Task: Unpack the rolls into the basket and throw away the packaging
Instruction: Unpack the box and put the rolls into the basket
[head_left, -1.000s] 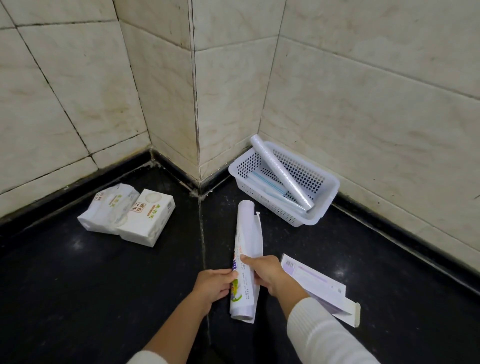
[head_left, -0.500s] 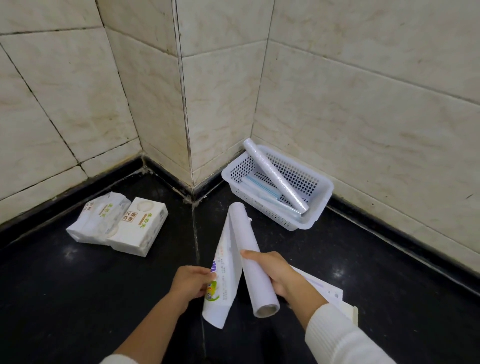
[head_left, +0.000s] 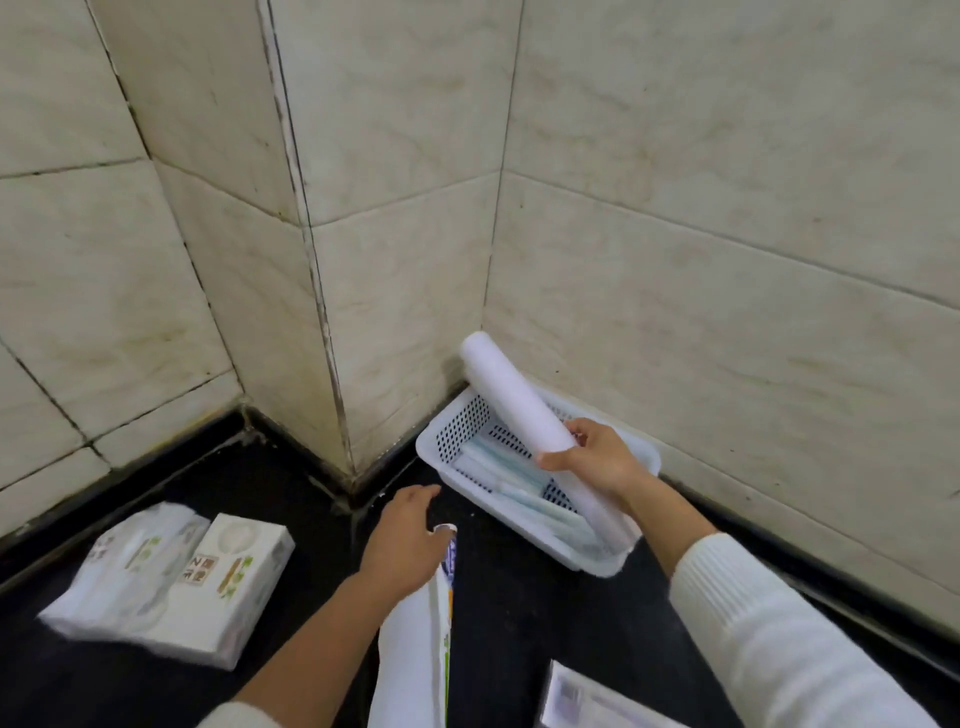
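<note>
A white roll is clamped at its lower end in the right hand and held tilted over the white basket in the wall corner. The empty packaging is pinched in the left hand above the dark floor.

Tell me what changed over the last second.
The right hand pulled the white roll out of its wrapper and carried it forward over the basket. The left hand kept the emptied wrapper. The tissue packs and the basket's contents stayed put.
</note>
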